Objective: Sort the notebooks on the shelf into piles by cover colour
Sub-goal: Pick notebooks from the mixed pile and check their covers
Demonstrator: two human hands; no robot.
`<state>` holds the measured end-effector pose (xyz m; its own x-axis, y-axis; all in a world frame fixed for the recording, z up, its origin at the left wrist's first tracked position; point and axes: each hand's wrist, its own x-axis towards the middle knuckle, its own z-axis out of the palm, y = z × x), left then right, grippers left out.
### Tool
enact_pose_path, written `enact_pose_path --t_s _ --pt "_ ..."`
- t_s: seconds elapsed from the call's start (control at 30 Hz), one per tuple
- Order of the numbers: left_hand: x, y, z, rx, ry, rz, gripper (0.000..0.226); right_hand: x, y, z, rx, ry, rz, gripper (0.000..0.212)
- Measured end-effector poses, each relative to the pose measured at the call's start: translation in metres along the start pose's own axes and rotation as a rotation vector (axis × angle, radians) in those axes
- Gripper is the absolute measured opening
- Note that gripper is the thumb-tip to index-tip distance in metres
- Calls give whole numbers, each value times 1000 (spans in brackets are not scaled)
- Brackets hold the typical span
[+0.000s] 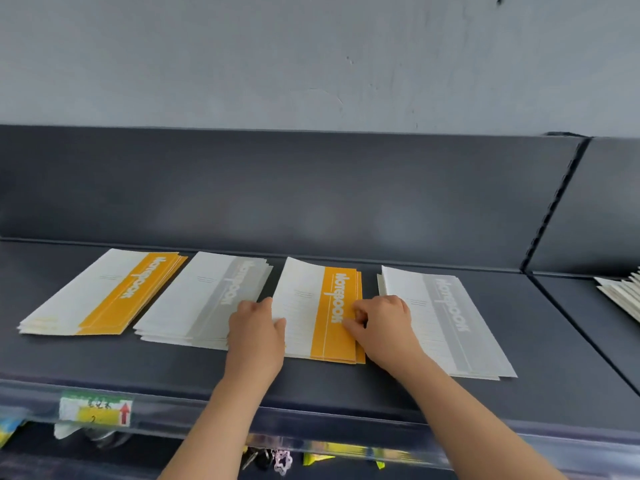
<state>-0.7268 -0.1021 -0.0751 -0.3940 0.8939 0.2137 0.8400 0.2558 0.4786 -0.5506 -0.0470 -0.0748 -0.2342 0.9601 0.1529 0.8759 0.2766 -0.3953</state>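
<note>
Four piles of notebooks lie in a row on the dark grey shelf (346, 386), all with white covers and a coloured band reading "Notebook". From left to right they are an orange-banded pile (104, 292), a grey-banded pile (204, 299), a second orange-banded pile (322, 306) and a second grey-banded pile (446, 320). The piles sit near one another without overlapping.

Both hands work at the second orange-banded pile. The left hand (256, 330) lies at its left edge, over the gap beside the first grey-banded pile, with its fingers (278, 323) curled together against that edge. The right hand (384, 323) sits at the right edge, fingers (356, 317) bent and pinched onto the orange band of the top cover. That cover's far corner curls slightly upward.

More pale notebooks (623, 296) show at the far right on the next shelf section. A price label (95, 408) with a red arrow is fixed to the shelf's front rail.
</note>
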Motion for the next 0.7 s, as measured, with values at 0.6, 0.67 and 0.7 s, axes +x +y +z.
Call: enact_pose_path --t_s 0.6,0.67,0.7 --pt "-47 114 15 -227 -31 472 39 -96 83 -82 12 322 159 40" --pt "-57 138 24 -244 -41 503 40 -110 107 -96 9 341 197 40" --pt "-63 151 28 -253 -45 517 40 -117 121 -104 8 349 217 40"
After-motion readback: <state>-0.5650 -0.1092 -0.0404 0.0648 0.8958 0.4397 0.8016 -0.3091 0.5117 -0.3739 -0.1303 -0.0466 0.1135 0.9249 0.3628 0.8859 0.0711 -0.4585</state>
